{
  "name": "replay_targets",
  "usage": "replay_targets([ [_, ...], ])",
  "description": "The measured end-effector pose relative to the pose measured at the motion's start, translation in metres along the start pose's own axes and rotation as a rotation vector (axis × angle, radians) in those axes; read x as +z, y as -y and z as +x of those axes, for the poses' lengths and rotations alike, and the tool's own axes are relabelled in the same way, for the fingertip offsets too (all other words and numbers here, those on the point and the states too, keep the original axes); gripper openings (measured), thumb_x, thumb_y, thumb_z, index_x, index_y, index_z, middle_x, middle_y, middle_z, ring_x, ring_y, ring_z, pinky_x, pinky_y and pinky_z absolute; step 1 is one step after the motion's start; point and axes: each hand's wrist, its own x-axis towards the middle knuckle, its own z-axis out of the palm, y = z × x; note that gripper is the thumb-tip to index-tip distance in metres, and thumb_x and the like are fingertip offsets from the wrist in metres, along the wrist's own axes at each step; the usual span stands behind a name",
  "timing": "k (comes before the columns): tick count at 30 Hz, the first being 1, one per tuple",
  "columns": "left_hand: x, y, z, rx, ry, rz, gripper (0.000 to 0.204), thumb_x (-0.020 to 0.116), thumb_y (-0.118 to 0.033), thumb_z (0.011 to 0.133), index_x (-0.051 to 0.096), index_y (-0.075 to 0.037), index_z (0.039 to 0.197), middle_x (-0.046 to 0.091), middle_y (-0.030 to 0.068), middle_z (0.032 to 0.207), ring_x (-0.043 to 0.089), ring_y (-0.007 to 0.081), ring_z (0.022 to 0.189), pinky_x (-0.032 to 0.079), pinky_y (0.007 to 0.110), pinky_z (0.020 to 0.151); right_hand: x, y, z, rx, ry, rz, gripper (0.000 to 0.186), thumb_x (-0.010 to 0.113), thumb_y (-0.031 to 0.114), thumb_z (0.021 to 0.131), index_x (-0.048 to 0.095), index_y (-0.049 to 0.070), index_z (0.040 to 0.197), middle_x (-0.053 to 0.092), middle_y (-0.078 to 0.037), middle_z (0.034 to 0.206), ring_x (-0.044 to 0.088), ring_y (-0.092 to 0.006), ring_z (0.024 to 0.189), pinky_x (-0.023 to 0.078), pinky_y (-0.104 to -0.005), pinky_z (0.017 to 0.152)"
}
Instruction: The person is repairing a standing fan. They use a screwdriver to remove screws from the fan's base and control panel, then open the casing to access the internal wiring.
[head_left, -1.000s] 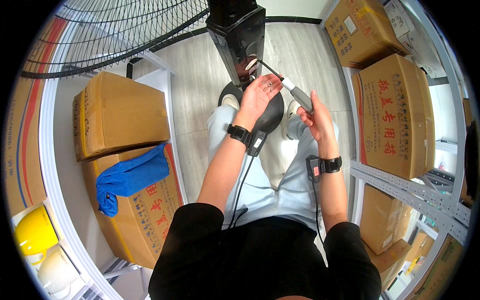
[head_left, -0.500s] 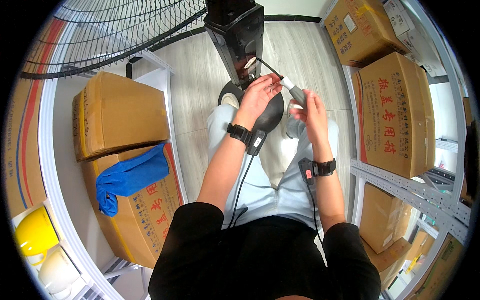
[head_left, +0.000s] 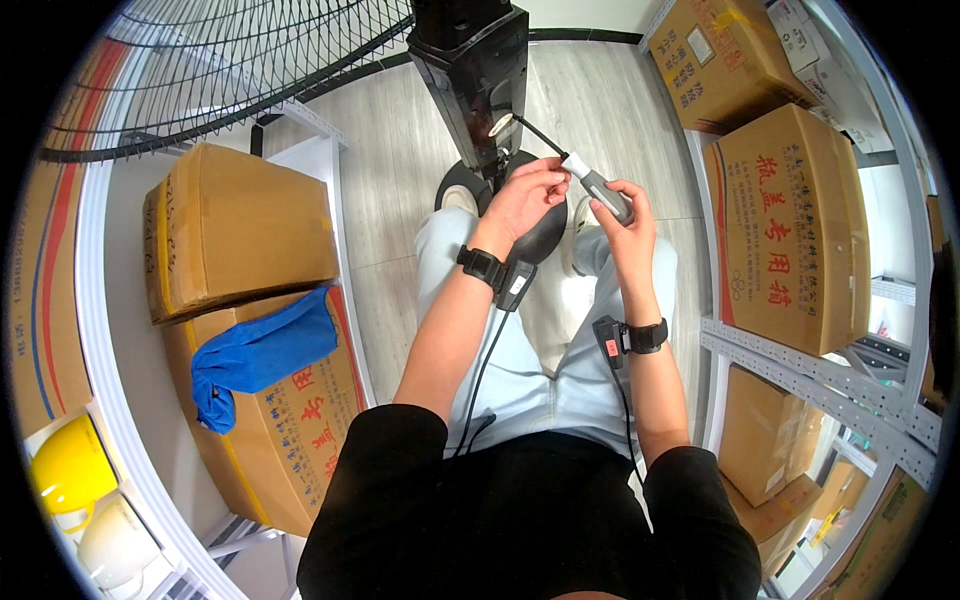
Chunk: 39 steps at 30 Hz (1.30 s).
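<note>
My right hand grips the grey handle of an inspection mirror between thumb and fingers. This tool has a white collar, a thin black shaft and a small oval head. Its head sits close against the black column of a standing fan. My left hand is closed, its fingertips pinching at the white collar. Below both hands the fan's round black base rests on the floor between my feet, partly hidden by my left hand. Each wrist wears a black strap with a small cabled box.
The fan's wire cage spreads across the upper left. On the left shelf stand cardboard boxes, with a blue cloth draped over one. More boxes fill the metal rack at right. Yellow and white mugs stand lower left.
The handle has swung slightly down and right while the oval head stays put. My right fingers have closed more firmly round the handle. My left fingers have curled in at the collar.
</note>
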Motion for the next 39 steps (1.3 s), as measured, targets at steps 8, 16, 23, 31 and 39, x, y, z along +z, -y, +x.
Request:
replay_targets([
  [8,-0.004,0.004,0.002,0.052,-0.026,0.070,0.014,0.062,-0.014,0.096,0.060,-0.002,0.103,0.061,0.0055,0.089,0.055,0.0120,0.077,0.044,0.024,0.064,-0.002,0.012,0.000,0.475,0.100,0.437,0.031,0.064,0.027,0.096,0.059,0.003,0.114,0.066,-0.006,0.090,0.062,-0.0106,0.071,0.048,-0.0209,0.061],
  [16,0.000,0.006,0.002,0.019,-0.031,0.146,0.016,0.064,-0.015,0.095,0.065,0.000,0.101,0.063,0.0035,0.085,0.055,0.0088,0.073,0.042,0.021,0.063,-0.004,0.002,0.001,-0.192,0.044,0.008,0.033,0.062,0.028,0.097,0.058,0.002,0.117,0.067,-0.009,0.090,0.063,-0.0121,0.069,0.051,-0.0241,0.062],
  [23,-0.004,0.008,0.003,0.038,-0.010,0.194,0.014,0.061,-0.016,0.097,0.064,-0.002,0.099,0.064,0.0036,0.087,0.056,0.0090,0.075,0.042,0.022,0.063,-0.006,0.015,0.000,0.502,0.130,0.410,0.029,0.069,0.013,0.090,0.059,0.005,0.117,0.064,-0.006,0.095,0.061,-0.0107,0.073,0.051,-0.0233,0.066],
  [31,0.003,0.009,0.002,0.016,-0.027,0.170,0.017,0.066,-0.016,0.094,0.066,0.000,0.099,0.064,0.0042,0.085,0.055,0.0073,0.072,0.041,0.020,0.061,-0.010,0.002,0.001,-0.113,0.133,0.005,0.031,0.067,0.014,0.092,0.057,0.006,0.121,0.060,-0.009,0.112,0.064,-0.0135,0.088,0.052,-0.0256,0.069],
  [39,-0.003,0.012,0.003,0.048,0.007,0.193,0.015,0.060,-0.015,0.097,0.065,-0.001,0.098,0.065,0.0044,0.087,0.057,0.0090,0.074,0.042,0.022,0.063,-0.018,0.019,0.007,0.547,0.212,0.370,0.031,0.068,0.012,0.091,0.058,0.002,0.118,0.064,-0.007,0.105,0.063,-0.0115,0.081,0.051,-0.0227,0.064],
])
